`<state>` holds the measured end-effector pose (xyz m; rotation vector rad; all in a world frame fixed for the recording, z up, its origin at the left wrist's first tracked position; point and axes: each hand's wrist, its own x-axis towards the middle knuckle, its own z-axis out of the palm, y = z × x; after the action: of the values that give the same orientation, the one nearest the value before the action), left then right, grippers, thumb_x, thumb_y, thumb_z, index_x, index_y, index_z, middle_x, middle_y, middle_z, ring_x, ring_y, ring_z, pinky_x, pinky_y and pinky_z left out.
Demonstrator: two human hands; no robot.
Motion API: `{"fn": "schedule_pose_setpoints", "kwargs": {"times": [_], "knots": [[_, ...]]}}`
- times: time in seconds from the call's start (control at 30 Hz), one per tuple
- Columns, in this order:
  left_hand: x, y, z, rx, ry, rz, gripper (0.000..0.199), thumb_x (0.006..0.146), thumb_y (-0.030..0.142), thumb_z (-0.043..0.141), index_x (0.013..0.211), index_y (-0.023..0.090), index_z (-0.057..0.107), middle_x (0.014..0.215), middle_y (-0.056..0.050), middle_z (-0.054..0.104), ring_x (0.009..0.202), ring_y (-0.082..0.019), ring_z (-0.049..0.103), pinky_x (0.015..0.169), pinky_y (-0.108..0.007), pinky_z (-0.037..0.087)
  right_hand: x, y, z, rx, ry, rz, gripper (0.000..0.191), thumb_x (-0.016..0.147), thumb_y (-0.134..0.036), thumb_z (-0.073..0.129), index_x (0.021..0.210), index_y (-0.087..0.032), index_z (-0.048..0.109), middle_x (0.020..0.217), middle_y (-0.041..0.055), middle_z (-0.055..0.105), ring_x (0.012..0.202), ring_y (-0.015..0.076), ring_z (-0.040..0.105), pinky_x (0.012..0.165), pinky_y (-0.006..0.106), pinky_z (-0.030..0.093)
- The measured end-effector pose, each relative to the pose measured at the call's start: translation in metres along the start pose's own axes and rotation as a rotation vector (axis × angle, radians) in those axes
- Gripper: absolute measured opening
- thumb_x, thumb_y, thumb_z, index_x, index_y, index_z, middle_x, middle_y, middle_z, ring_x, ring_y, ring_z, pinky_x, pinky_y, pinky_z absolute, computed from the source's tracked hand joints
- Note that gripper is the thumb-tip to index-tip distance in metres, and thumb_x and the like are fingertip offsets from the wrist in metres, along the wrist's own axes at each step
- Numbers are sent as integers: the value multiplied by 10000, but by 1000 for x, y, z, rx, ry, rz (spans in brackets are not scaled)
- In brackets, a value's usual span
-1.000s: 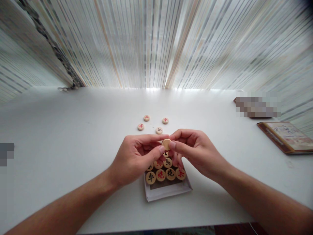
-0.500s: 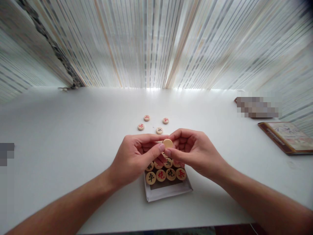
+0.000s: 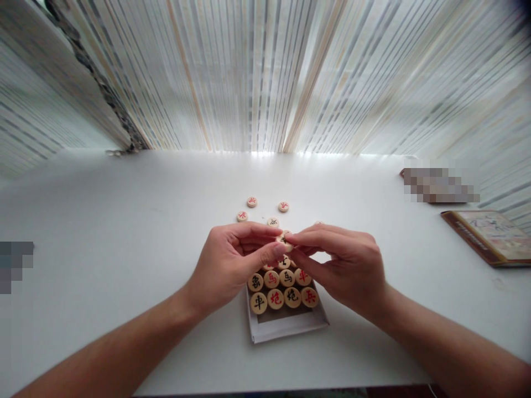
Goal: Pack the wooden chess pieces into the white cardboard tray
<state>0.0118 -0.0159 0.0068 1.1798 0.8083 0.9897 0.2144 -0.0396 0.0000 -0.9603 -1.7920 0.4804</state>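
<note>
A round wooden Chinese chess piece (image 3: 284, 240) with a black character is pinched between both hands above an open box. My left hand (image 3: 236, 257) grips its left side with thumb and fingers. On its right side, the thumb and fingertips of my right hand (image 3: 344, 262) are closed on it too. Beneath them, the shallow white box (image 3: 284, 329) holds rows of chess pieces with red and black characters, such as a black-marked piece (image 3: 259, 303) and a red-marked piece (image 3: 309, 297) in the nearest row. The hands cover the box's far part.
Beyond the hands lie loose pieces: red-marked ones (image 3: 251, 202), (image 3: 283, 207) and a black-marked one (image 3: 272, 222). Another is partly hidden behind my right hand. At right are a flat printed box lid (image 3: 493, 235) and a blurred item (image 3: 440, 185). A striped curtain (image 3: 265, 77) hangs along the table's far edge.
The held piece has turned from its blank side to its black-marked side. My right hand has shifted its grip, with its fingers now over the top.
</note>
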Motion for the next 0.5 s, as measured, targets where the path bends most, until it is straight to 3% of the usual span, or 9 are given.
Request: {"fn": "schedule_pose_setpoints", "kwargs": {"times": [0.13, 0.27, 0.5], "knots": [[1, -1, -2, -7, 33, 2, 333, 680, 182, 1008, 979, 132, 868, 911, -96, 867, 827, -215, 839, 802, -269, 708, 2, 0, 0, -37, -22, -68, 175, 906, -143, 816, 1068, -202, 843, 870, 59, 836, 629, 156, 769, 592, 256, 652], [2, -2, -3, -24, 52, 7, 344, 652, 132, 1011, 968, 153, 876, 921, -84, 871, 868, -218, 843, 814, -257, 705, 2, 1, 1, -52, -23, -62, 172, 917, -176, 822, 1088, -194, 832, 872, 59, 827, 623, 152, 767, 594, 252, 659], [2, 0, -4, 6, 59, -13, 314, 688, 215, 1006, 968, 146, 881, 877, -96, 867, 817, -243, 845, 824, -328, 720, 2, 2, 0, -65, -47, -49, 146, 932, -186, 798, 1073, -212, 821, 918, 66, 813, 648, 162, 760, 610, 286, 669]]}}
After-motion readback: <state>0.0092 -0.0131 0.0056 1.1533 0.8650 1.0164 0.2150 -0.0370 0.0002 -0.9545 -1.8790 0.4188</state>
